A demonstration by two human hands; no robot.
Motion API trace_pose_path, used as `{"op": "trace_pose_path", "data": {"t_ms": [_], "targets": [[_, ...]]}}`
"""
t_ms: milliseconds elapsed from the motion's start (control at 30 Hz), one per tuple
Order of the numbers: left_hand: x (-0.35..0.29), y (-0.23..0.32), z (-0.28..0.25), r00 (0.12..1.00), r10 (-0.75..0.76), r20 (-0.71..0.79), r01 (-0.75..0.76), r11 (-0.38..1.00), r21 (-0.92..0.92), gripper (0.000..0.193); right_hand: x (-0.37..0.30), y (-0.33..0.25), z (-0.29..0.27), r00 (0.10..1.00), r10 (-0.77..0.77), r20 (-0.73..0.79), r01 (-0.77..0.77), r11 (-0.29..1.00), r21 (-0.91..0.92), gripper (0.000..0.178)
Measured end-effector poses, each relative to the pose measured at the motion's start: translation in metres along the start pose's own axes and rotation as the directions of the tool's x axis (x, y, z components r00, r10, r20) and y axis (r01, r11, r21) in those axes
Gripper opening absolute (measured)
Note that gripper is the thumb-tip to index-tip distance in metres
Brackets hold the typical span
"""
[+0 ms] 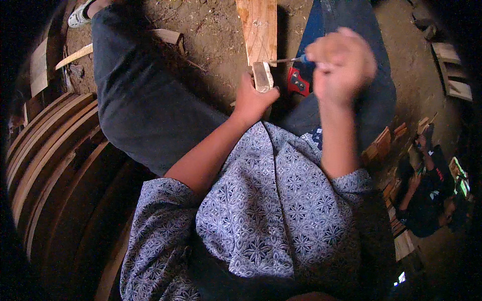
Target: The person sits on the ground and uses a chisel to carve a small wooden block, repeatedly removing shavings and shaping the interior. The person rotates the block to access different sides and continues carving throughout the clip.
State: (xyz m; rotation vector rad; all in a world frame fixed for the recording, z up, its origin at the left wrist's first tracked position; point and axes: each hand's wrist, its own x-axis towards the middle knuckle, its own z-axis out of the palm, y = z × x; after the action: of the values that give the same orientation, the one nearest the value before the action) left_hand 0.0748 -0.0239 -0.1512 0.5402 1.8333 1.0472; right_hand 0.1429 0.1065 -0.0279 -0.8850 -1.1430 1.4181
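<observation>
My left hand point(252, 100) is closed round a small wooden block point(262, 77), thumb on its right side. The block sits at the near end of a long pale plank point(258, 30), between my legs. Up and to the right, my right hand point(345, 65) is smeared by motion, its fingers curled round the blue handle of a thin-shafted tool like a screwdriver point(288, 60). The shaft points left, its tip close to the plank's near end; whether it touches cannot be made out. Just below the shaft is a red and black handle point(298, 82), like a saw's.
Curved wooden pieces point(50, 150) are stacked at my left. A wood offcut point(168, 36) lies on the dirt floor point(211, 30) past my left leg. A wooden frame-like piece point(454, 72) is at far right. Another person point(427, 200) in dark clothes is at lower right, among wood scraps.
</observation>
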Motion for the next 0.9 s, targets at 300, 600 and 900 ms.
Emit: {"op": "trace_pose_path", "data": {"t_ms": [300,600,900], "targets": [[-0.003,0.007,-0.003,0.999,0.021,-0.032,-0.02,1.0,0.021,0.063,0.015,-0.003,-0.013,0.997,0.014,0.077,-0.029,0.978,0.208,0.031],[-0.002,0.003,-0.001,0.999,0.012,-0.037,-0.01,0.999,0.047,0.064,0.004,0.026,-0.017,0.991,0.089,0.096,-0.107,0.973,0.204,0.017],[0.004,-0.008,0.001,1.0,0.012,-0.013,-0.012,1.0,0.008,0.064,-0.007,0.044,-0.008,0.996,0.085,0.017,-0.085,0.996,0.021,0.033]]}}
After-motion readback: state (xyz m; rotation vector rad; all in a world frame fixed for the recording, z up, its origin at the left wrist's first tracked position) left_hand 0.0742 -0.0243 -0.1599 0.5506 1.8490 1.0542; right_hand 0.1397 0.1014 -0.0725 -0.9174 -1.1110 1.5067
